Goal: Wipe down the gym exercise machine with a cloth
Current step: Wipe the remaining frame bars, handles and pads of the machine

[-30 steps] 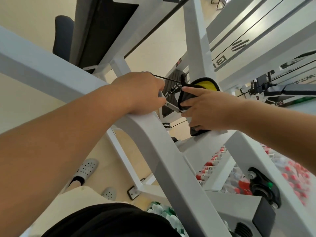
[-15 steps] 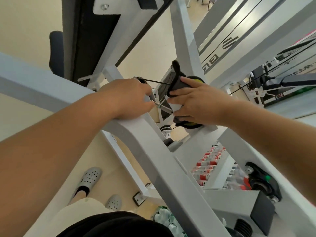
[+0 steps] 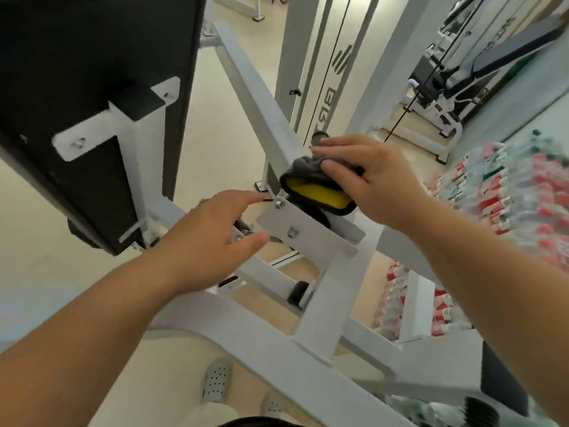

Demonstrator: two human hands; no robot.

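Grey-yellow cloth (image 3: 317,186) bunched on white machine frame (image 3: 261,87).

arms (image 3: 92,328) – bare, no sleeves | feet – grey perforated clogs (image 3: 216,380) | dark garment at waist

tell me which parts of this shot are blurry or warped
Head view: the stacked red and green packs at right are smeared by motion blur; the black pad edges at left are soft. The wide-angle lens bends the white frame beams. The right hand on the cloth and the left hand stay fairly sharp. Lighting is even, without hard glare.

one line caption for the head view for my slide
Right hand presses grey-and-yellow cloth onto white machine frame.
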